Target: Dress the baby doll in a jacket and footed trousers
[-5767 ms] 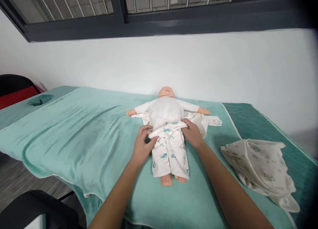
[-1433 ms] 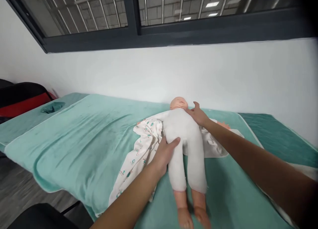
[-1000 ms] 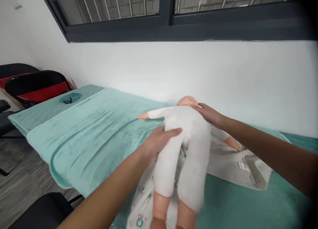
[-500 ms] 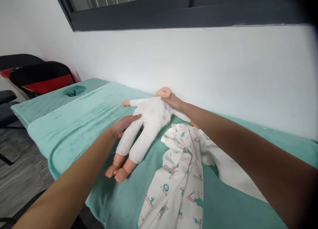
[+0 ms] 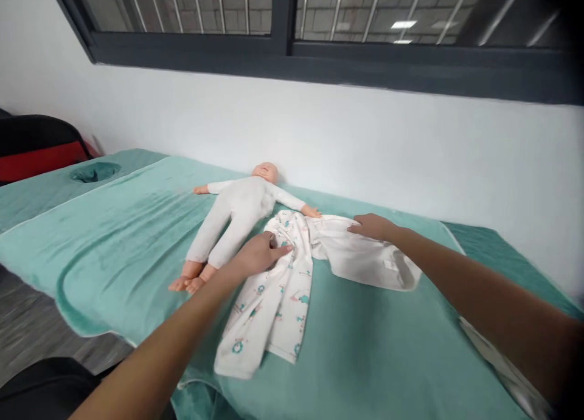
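Observation:
My left hand (image 5: 264, 253) is on the upper part of a pair of white baby trousers (image 5: 285, 298) with a small coloured print, its fingers curled at the cloth and thumb lying across it. My right hand (image 5: 373, 227) pinches the top edge of a plain white baby garment (image 5: 360, 259), spread to the right of the trousers with a small label showing. Where the two cloths meet, I cannot tell whether they are joined. A baby doll (image 5: 246, 196) in white lies on its back to the left, arms spread, untouched; one of its hands rests by the cloth.
A green cover (image 5: 114, 244) spreads over the bed, which has a face hole (image 5: 95, 172) at its far left. A white wall (image 5: 365, 140) and a barred window (image 5: 283, 55) run behind. A black and red chair (image 5: 41, 146) stands at the left.
Both hands have left the doll and moved right onto the cloths. The view has swung right, showing more of the window and the white garment.

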Demonstrator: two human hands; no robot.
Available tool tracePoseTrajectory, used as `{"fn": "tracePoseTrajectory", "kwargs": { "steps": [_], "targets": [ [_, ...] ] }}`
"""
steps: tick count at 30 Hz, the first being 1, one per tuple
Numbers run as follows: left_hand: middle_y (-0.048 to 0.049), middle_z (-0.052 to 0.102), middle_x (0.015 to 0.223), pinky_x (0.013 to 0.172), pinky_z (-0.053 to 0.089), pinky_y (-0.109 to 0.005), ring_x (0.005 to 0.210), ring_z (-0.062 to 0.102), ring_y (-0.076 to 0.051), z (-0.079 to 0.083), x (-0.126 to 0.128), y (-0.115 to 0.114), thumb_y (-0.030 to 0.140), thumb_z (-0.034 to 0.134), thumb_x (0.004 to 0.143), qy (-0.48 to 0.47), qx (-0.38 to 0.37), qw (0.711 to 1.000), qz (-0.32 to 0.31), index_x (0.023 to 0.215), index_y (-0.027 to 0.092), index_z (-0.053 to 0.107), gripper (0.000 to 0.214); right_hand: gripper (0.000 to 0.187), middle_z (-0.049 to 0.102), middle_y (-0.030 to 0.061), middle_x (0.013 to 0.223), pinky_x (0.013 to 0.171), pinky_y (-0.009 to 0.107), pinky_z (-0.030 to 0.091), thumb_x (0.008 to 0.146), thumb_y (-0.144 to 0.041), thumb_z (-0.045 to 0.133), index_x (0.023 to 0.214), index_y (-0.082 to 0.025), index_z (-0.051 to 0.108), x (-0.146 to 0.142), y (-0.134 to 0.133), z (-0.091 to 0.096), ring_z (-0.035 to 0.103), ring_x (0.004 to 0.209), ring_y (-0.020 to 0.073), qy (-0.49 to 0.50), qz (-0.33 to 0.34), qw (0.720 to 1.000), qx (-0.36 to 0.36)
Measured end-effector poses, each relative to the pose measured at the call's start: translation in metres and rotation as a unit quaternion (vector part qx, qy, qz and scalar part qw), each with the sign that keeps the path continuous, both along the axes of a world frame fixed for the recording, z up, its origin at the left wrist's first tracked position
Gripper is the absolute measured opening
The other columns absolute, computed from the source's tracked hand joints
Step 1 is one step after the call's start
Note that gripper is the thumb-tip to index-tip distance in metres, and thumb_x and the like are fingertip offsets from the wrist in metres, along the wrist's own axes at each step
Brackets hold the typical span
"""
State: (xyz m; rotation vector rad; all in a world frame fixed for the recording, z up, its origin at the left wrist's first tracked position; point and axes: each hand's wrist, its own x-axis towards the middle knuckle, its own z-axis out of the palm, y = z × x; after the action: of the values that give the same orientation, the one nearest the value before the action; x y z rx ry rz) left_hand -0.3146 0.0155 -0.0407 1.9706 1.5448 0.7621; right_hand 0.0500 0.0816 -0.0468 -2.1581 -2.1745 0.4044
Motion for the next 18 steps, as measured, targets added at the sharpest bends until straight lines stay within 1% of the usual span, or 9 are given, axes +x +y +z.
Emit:
{"fn": "tracePoseTrajectory", "kwargs": {
  "steps": [3,5,8,11,12,13,14,16,18],
  "targets": [
    [-0.0135,0.068,0.102,0.075,0.047,-0.033,0.088,0.063,-0.025,-0.017,0.045,-0.012,0.040,0.072,0.071,0.051,-0.030,0.998,-0.016,0.101,0.017,0.065,0.039,0.028,0.071,0.0131,0.109,0.083,0.039,0.047,0.086,-0.042,0.058,0.100,-0.020,0.069,0.009,-0.036,0.015,0.064,0.101,0.0314,-0.025,0.019,0.999,0.014],
    [-0.0149,0.066,0.109,0.080,0.047,-0.035,0.095,0.062,-0.027,-0.014,0.068,-0.023,0.024,0.068,0.069,0.051,-0.039,0.997,-0.044,0.108,0.014,0.063,0.041,0.030,0.071,0.0124,0.112,0.084,0.040,0.047,0.089,-0.041,0.053,0.106,-0.022,0.069,0.009,-0.056,0.029,0.064,0.103,0.0314,-0.024,0.032,0.999,0.030],
    [-0.0055,0.068,0.101,0.081,0.048,-0.030,0.091,0.062,-0.021,0.013,0.092,-0.052,0.013,0.061,0.068,0.014,-0.048,0.985,-0.163,0.105,0.017,0.065,0.037,0.033,0.071,0.0081,0.118,0.089,0.038,0.047,0.094,-0.040,0.045,0.112,-0.025,0.069,0.007,-0.087,0.056,0.063,0.107,0.0287,0.008,0.062,0.996,0.063],
    [-0.0008,0.066,0.102,0.082,0.048,-0.028,0.091,0.059,-0.017,0.050,0.111,-0.087,0.012,0.058,0.070,-0.068,-0.020,0.941,-0.331,0.100,0.022,0.065,0.032,0.036,0.069,0.0028,0.126,0.095,0.032,0.045,0.096,-0.038,0.041,0.117,-0.026,0.067,0.003,-0.122,0.085,0.062,0.113,0.0229,0.057,0.096,0.988,0.102],
    [-0.0007,0.065,0.103,0.082,0.047,-0.028,0.091,0.058,-0.017,0.061,0.117,-0.096,0.011,0.056,0.071,-0.088,0.006,0.928,-0.363,0.098,0.022,0.065,0.031,0.036,0.069,0.0019,0.126,0.096,0.030,0.045,0.097,-0.038,0.040,0.117,-0.025,0.067,0.001,-0.135,0.095,0.062,0.113,0.0213,0.084,0.112,0.984,0.108],
    [-0.0012,0.063,0.104,0.082,0.047,-0.028,0.091,0.058,-0.017,0.070,0.124,-0.103,0.010,0.054,0.072,-0.105,0.038,0.921,-0.374,0.097,0.022,0.064,0.030,0.037,0.069,0.0017,0.124,0.094,0.029,0.046,0.096,-0.039,0.041,0.116,-0.024,0.068,-0.001,-0.149,0.105,0.063,0.111,0.0202,0.120,0.131,0.978,0.107],
    [-0.0020,0.062,0.104,0.083,0.047,-0.029,0.092,0.057,-0.017,0.076,0.131,-0.108,0.010,0.053,0.072,-0.121,0.080,0.923,-0.358,0.098,0.022,0.063,0.030,0.037,0.071,0.0023,0.120,0.092,0.029,0.047,0.095,-0.040,0.043,0.114,-0.022,0.069,-0.004,-0.162,0.115,0.064,0.109,0.0201,0.170,0.154,0.968,0.100],
    [-0.0059,0.059,0.113,0.088,0.047,-0.032,0.102,0.055,-0.019,0.083,0.145,-0.113,0.013,0.057,0.072,-0.150,0.186,0.932,-0.273,0.107,0.021,0.058,0.035,0.037,0.073,0.0031,0.112,0.087,0.029,0.049,0.093,-0.042,0.048,0.111,-0.020,0.071,-0.010,-0.190,0.135,0.065,0.103,0.0207,0.262,0.185,0.944,0.076],
    [-0.0108,0.054,0.125,0.095,0.045,-0.036,0.116,0.051,-0.024,0.085,0.155,-0.113,0.019,0.065,0.071,-0.147,0.266,0.930,-0.207,0.119,0.019,0.051,0.050,0.036,0.073,0.0031,0.111,0.085,0.030,0.049,0.091,-0.042,0.052,0.111,-0.020,0.072,-0.015,-0.217,0.154,0.066,0.101,0.0208,0.310,0.188,0.929,0.068]
  ]
}}
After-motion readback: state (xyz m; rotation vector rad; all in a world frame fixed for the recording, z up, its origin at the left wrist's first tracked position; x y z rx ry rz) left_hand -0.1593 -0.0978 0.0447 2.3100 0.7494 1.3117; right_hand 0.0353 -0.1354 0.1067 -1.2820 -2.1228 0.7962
